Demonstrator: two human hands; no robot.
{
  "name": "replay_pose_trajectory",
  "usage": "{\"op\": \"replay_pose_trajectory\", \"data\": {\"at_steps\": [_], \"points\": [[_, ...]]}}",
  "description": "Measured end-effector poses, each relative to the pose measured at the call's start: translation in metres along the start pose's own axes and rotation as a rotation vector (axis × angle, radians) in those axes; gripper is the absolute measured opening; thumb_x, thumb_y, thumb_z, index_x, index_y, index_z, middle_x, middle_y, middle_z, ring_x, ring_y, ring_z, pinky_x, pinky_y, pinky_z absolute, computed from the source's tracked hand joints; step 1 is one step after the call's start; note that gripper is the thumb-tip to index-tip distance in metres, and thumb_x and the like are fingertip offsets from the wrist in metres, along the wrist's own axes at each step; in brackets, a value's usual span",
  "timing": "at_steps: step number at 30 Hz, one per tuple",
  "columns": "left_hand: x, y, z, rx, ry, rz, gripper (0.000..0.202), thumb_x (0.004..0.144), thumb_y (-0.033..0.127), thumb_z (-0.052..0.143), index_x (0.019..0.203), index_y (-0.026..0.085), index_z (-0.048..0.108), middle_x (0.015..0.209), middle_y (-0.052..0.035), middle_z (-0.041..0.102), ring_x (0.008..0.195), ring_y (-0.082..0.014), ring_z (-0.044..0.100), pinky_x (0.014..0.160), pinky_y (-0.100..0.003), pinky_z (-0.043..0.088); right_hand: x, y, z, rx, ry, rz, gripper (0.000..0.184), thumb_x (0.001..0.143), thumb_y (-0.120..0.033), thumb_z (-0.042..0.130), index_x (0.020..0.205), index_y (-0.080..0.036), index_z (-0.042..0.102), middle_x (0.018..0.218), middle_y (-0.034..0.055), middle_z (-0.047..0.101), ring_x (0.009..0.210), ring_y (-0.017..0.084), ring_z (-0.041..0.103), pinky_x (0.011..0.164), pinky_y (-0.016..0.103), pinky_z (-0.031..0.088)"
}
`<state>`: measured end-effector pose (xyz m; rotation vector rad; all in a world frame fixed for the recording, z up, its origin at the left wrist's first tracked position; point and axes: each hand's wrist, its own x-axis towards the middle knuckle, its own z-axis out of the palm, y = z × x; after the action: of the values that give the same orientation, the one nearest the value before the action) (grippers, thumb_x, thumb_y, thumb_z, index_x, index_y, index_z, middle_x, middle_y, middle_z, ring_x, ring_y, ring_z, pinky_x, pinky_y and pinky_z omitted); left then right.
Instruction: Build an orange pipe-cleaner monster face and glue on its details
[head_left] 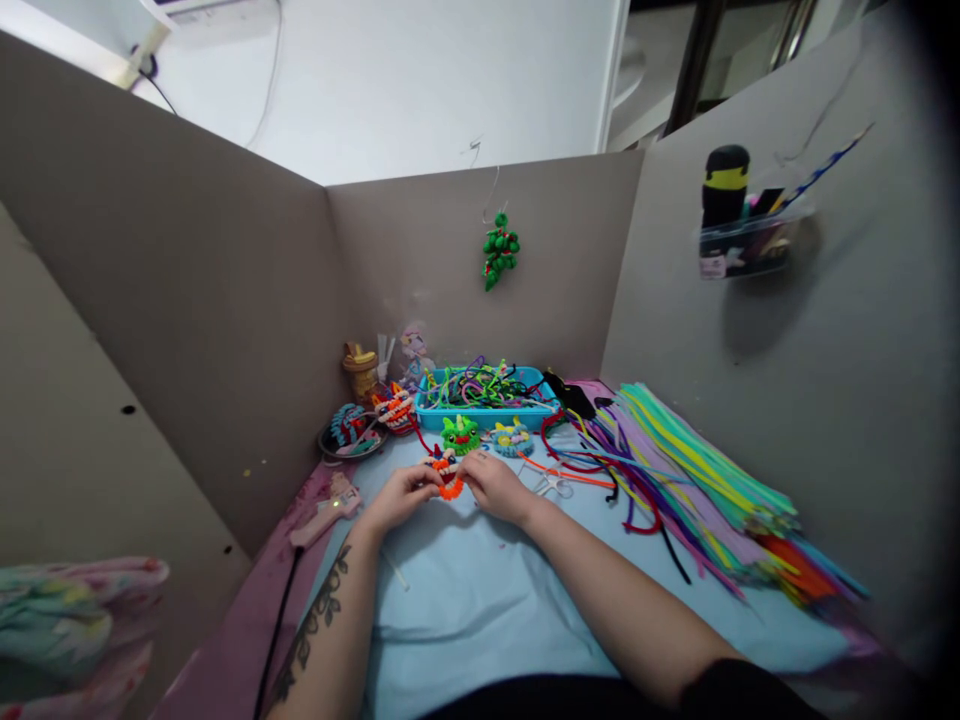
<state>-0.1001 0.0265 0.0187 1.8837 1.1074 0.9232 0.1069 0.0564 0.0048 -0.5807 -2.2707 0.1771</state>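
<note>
An orange pipe cleaner [451, 492], bent in a downward curve, spans the gap between my two hands. My left hand [405, 497] pinches its left end, and my right hand [495, 486] grips the other end with fingers curled. Just behind it is a small red, white and blue fuzzy piece [441, 462]; whether it joins the orange one I cannot tell. Beyond my hands sit a green pipe-cleaner figure [460, 435] and a light blue and yellow one [513, 438]. Scissors [553, 485] lie to the right of my right hand.
A blue tray [487, 418] of pipe-cleaner scraps stands at the back. Bundled pipe cleaners [697, 470] spread along the right. On the left are a pink glue gun [326, 515] with a black cord and a dark bowl [352, 450]. Grey panels [480, 260] enclose the table.
</note>
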Motion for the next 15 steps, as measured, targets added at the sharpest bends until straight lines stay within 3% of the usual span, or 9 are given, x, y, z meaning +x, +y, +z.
{"op": "replay_pose_trajectory", "data": {"at_steps": [5, 9, 12, 15], "points": [[-0.001, -0.002, 0.0, 0.021, 0.0, 0.003, 0.014, 0.072, 0.025, 0.058, 0.078, 0.014, 0.065, 0.077, -0.0039, 0.064, 0.07, -0.0144, 0.056, 0.066, -0.024, 0.043, -0.002, 0.002, 0.002, -0.006, -0.02, -0.013, 0.016, 0.082, -0.007, 0.042, 0.086, -0.018, 0.053, 0.084, 0.0062, 0.055, 0.084, 0.018, 0.048, 0.075, 0.029, 0.041], [-0.002, 0.003, -0.001, 0.022, 0.05, -0.009, 0.02, 0.071, 0.028, 0.06, 0.083, 0.014, 0.066, 0.086, -0.0066, 0.067, 0.078, -0.0175, 0.059, 0.069, -0.027, 0.045, -0.003, 0.005, 0.002, -0.003, -0.029, 0.069, 0.016, 0.081, -0.007, 0.045, 0.087, -0.018, 0.054, 0.085, 0.0053, 0.055, 0.084, 0.017, 0.049, 0.075, 0.028, 0.041], [-0.006, 0.011, -0.008, 0.014, 0.186, -0.052, 0.027, 0.073, 0.033, 0.057, 0.091, 0.014, 0.063, 0.084, -0.0066, 0.066, 0.071, -0.0162, 0.059, 0.06, -0.024, 0.045, -0.004, 0.006, 0.003, 0.003, -0.083, 0.122, 0.014, 0.08, -0.008, 0.046, 0.085, -0.018, 0.056, 0.083, 0.0044, 0.056, 0.082, 0.016, 0.05, 0.073, 0.027, 0.04], [-0.016, 0.021, -0.023, 0.102, 0.415, -0.091, 0.028, 0.075, 0.038, 0.052, 0.087, 0.014, 0.061, 0.074, -0.0044, 0.064, 0.066, -0.0151, 0.057, 0.054, -0.022, 0.044, -0.005, 0.003, 0.007, 0.005, -0.138, 0.154, 0.014, 0.079, -0.008, 0.048, 0.083, -0.018, 0.057, 0.082, 0.0035, 0.057, 0.08, 0.016, 0.052, 0.071, 0.025, 0.04]]}}
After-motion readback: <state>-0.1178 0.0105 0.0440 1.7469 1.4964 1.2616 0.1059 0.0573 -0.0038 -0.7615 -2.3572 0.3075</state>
